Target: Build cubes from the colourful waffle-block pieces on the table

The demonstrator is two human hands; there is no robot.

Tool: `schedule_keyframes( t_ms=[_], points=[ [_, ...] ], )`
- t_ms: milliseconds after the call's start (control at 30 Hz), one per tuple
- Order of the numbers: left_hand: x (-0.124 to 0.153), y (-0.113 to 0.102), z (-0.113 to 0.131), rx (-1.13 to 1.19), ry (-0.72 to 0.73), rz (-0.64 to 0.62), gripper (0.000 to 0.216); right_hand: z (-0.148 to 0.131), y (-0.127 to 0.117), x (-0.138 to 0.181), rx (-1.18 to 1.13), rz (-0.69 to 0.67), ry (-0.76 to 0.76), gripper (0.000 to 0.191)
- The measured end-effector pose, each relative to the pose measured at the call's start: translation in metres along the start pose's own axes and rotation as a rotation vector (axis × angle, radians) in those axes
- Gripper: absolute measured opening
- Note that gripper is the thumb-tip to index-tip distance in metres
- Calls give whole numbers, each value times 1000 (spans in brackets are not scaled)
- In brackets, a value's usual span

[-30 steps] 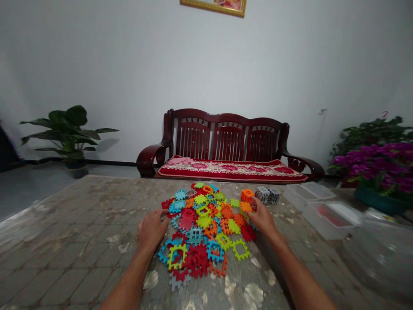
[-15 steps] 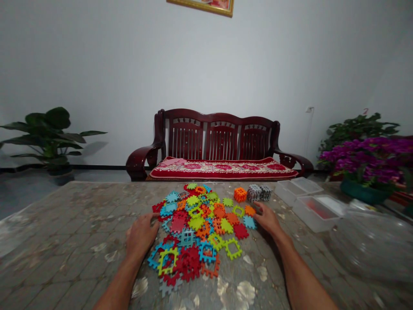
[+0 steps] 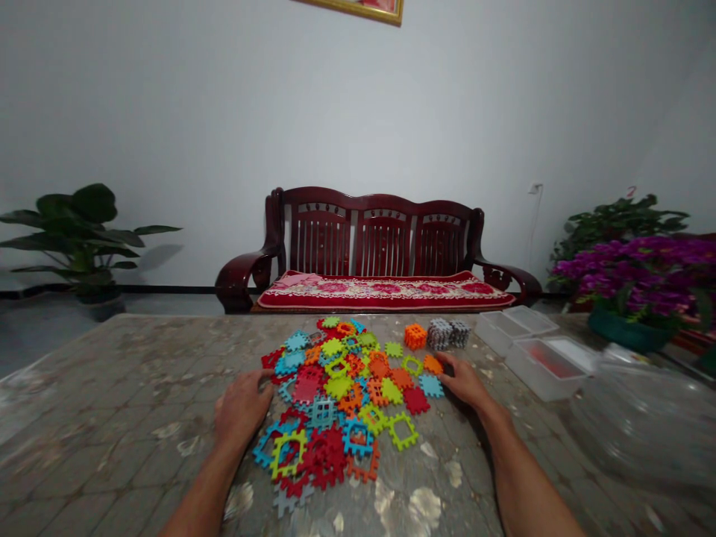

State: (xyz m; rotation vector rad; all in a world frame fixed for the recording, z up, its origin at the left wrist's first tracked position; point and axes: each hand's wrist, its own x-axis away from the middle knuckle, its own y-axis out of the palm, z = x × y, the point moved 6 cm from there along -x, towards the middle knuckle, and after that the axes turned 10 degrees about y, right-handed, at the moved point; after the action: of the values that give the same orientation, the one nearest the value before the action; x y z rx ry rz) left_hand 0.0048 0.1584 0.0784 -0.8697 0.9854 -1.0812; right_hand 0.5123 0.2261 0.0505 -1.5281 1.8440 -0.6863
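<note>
A loose heap of colourful plastic tiles with toothed edges lies in front of me, in red, blue, green, orange and grey; some are solid, others are frames, such as a green square frame (image 3: 402,431). My left hand (image 3: 242,409) rests on the table at the heap's left edge, thumb and forefinger apart, its fingertips by the red tiles (image 3: 271,359). On the opposite side my right hand (image 3: 463,382) lies with thumb and forefinger parted. Its fingertips are at an orange tile (image 3: 432,364) and a light blue tile (image 3: 431,385). Neither hand visibly holds a tile.
Behind the heap stand an orange tile stack (image 3: 415,336) and grey tile stacks (image 3: 440,334). To the right are clear plastic boxes (image 3: 540,388), a clear plastic container (image 3: 643,425) and a pot of purple flowers (image 3: 632,272). A wooden bench (image 3: 383,231) stands beyond the patterned table (image 3: 151,418).
My right fingertips have shifted slightly left and down, closer to the orange tile. My left hand and the heap look the same, apart from a slight shift of the whole view.
</note>
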Motion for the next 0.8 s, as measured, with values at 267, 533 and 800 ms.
schedule_keyframes(
  t_ms=[267, 533, 800],
  points=[
    [-1, 3, -2, 22, 11, 10, 42, -3, -2, 11, 170, 118, 14, 50],
    [-1, 3, -1, 23, -6, -9, 42, -28, -14, 13, 103, 352, 116, 52],
    [1, 0, 1, 39, 6, 16, 42, -86, -17, -14, 202, 370, 193, 57]
  ],
)
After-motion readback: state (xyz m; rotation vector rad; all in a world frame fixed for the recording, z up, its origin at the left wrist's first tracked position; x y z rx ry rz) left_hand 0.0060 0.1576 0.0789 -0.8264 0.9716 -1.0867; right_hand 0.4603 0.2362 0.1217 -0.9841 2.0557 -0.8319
